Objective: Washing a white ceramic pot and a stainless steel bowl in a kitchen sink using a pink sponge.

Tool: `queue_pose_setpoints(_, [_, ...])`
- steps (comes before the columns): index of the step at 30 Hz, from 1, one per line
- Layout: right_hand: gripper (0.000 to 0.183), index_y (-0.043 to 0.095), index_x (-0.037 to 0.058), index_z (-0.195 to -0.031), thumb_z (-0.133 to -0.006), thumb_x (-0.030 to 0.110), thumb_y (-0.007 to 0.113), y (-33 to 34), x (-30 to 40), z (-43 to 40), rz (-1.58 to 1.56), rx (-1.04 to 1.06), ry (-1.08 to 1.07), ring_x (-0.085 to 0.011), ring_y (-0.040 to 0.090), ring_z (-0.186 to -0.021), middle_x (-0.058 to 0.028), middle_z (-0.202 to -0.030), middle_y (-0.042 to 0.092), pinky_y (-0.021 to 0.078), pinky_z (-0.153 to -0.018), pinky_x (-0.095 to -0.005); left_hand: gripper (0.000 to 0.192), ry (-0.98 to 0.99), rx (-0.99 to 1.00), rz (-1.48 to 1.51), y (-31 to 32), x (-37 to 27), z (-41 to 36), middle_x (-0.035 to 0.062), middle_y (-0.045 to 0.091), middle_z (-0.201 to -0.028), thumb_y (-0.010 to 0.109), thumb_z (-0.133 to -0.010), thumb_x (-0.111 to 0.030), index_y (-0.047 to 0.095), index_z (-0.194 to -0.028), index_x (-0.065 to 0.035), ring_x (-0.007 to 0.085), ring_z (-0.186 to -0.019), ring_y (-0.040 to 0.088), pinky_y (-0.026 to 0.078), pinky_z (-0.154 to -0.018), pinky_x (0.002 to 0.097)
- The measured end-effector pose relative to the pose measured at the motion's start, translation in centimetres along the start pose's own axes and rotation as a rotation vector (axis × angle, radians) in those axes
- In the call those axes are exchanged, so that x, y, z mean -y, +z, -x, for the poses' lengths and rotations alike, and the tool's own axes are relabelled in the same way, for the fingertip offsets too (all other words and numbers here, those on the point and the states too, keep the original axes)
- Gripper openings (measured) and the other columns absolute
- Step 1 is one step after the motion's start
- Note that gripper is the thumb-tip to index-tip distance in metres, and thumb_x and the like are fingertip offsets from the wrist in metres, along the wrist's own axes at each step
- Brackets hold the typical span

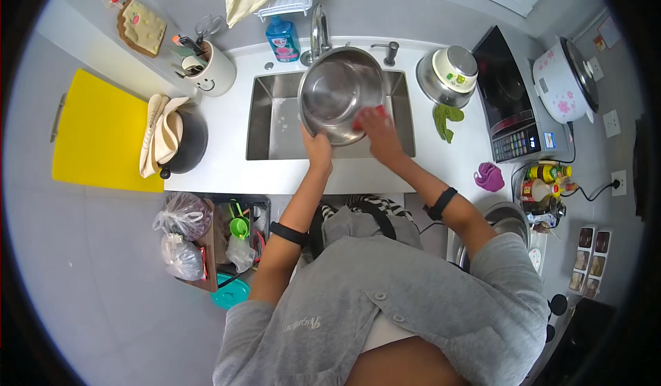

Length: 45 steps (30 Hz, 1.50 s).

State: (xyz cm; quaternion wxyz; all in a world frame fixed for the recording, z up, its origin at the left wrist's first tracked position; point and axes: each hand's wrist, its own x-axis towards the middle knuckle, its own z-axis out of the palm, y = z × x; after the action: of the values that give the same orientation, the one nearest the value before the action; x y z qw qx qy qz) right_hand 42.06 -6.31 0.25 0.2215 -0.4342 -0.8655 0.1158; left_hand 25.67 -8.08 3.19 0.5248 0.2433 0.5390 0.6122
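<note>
A stainless steel bowl [330, 84] is held tilted above the sink [273, 128], its hollow side facing me. My left hand [317, 148] grips its near rim, with the fingers hidden behind the metal. In my right hand [379, 133] is a red cloth or sponge [381, 111], pressed at the bowl's right inner wall; that hand is slightly blurred. Behind the bowl rises a chrome faucet [319, 27], whose lower part is partly covered by it. A soap dispenser pump [391, 54] stands right of the faucet.
Left of the sink are a utensil crock [217, 73] and a black pot [195, 143] with cloths. A blue detergent bottle [283, 40] stands behind the sink. To the right are stacked bowls [439, 84], a green cloth [445, 120], a purple cloth [489, 177] and a microwave [508, 97].
</note>
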Motion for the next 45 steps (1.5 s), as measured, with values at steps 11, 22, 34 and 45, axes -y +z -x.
queue_pose_setpoints(11, [0.062,0.039,0.0015,-0.123,-0.062,-0.006,0.049,-2.3,-0.8,0.1,0.178,-0.122,-0.032,-0.0326,0.031,-0.122,-0.0131,-0.129,0.038,0.0233,-0.103,-0.0421,0.054,-0.035,-0.041,0.122,0.7,2.2,0.2,0.0122,0.046,-0.114,0.042,-0.074,0.002,0.031,-0.125,-0.0075,0.0216,-0.103,0.048,0.049,-0.067,0.0320])
queue_pose_setpoints(22, [0.061,0.041,0.0039,-0.123,-0.063,-0.006,0.049,-1.1,0.6,0.0,-0.209,-0.062,-0.092,-0.0297,0.032,-0.123,-0.0138,-0.131,0.038,0.0233,-0.104,-0.0407,0.053,0.060,0.001,0.071,2.0,0.8,0.8,0.0112,0.047,-0.113,0.043,-0.072,0.001,0.034,-0.124,-0.0041,0.0192,-0.096,0.050,0.044,-0.076,0.0264])
queue_pose_setpoints(34, [0.051,0.046,0.0074,-0.119,-0.069,0.002,0.050,-3.0,-3.3,0.6,0.078,0.311,-0.150,-0.0217,0.036,-0.122,-0.0069,-0.129,0.041,0.0361,-0.093,-0.0424,0.037,-0.051,0.244,-0.680,0.0,-5.1,-5.2,0.0220,0.059,-0.088,0.042,-0.067,-0.004,0.054,-0.100,0.0054,0.0317,-0.077,0.059,0.047,-0.063,0.0372])
queue_pose_setpoints(45, [0.025,0.060,0.0118,-0.093,-0.069,0.011,0.057,-3.0,-4.4,-1.9,0.222,0.007,-0.326,-0.0192,0.046,-0.107,-0.0026,-0.105,0.056,0.0432,-0.080,-0.0383,0.046,0.102,0.230,-0.446,-0.9,-7.3,-6.1,0.0075,0.060,-0.086,0.056,-0.065,-0.010,0.052,-0.111,-0.0029,0.0160,-0.069,0.058,0.045,-0.052,0.0284])
